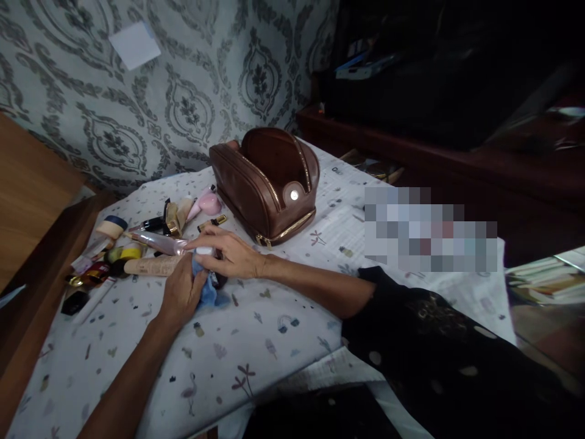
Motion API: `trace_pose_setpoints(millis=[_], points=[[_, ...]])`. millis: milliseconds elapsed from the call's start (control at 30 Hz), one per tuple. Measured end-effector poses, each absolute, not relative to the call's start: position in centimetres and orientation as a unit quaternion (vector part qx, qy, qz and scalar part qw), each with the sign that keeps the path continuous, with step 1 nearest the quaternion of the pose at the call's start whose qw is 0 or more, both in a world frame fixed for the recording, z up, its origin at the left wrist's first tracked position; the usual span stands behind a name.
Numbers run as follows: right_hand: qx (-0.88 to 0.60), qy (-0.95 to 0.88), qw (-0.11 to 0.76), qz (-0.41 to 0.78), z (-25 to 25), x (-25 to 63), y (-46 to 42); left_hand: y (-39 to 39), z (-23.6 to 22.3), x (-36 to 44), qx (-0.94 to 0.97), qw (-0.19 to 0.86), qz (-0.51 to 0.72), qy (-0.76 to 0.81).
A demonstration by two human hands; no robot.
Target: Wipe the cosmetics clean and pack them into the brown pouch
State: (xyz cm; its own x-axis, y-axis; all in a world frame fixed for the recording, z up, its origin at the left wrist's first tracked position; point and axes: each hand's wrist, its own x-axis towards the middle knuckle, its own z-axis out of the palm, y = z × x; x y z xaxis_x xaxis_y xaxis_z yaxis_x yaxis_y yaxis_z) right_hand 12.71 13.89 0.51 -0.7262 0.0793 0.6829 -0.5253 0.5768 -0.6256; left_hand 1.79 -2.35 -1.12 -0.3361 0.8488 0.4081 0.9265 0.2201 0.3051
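Observation:
My left hand (180, 291) is closed on a bunched blue cloth (212, 296) over the patterned table cover. Reaching in from the right, my right hand (235, 253) curls its fingers over a small white-topped item (205, 250) at the upper end of the cloth. A dark part shows under that palm; the rest is hidden by the hands. Just left of them lie a beige tube (150, 266) and a shiny pinkish tube (159, 242). Behind my hands stands a brown toiletry bag (242, 189), unzipped, with its flap folded forward.
Several cosmetics lie at the left, among them a pink rounded item (210, 203), a blue-lidded jar (112, 225) and a gold-trimmed tube (211, 223). A wooden edge (59, 274) borders the left side. Patterned wallpaper is behind; a blurred patch covers something at right.

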Motion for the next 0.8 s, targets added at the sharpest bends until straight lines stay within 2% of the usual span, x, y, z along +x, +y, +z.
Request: trace_pose_setpoints(millis=[167, 367, 667, 800], points=[[0.105, -0.853, 0.304, 0.411, 1.1, 12.8, 14.8, -2.4, -1.7, 1.2, -0.601, 0.127, -0.171, -0.77], [0.07, -0.866, 0.312, 0.386, 0.7, 12.3, 15.1, -2.5, -1.6, 0.6, -0.62, 0.167, -0.131, -0.755], [0.126, -0.781, 0.271, 0.548, 1.3, 12.5, 15.6, -2.4, -1.3, 1.0, -0.577, 0.167, -0.201, -0.773], [0.112, -0.765, 0.231, 0.591, 1.7, 12.7, 15.5, -2.4, -0.2, 2.1, -0.539, 0.144, -0.283, -0.78]])
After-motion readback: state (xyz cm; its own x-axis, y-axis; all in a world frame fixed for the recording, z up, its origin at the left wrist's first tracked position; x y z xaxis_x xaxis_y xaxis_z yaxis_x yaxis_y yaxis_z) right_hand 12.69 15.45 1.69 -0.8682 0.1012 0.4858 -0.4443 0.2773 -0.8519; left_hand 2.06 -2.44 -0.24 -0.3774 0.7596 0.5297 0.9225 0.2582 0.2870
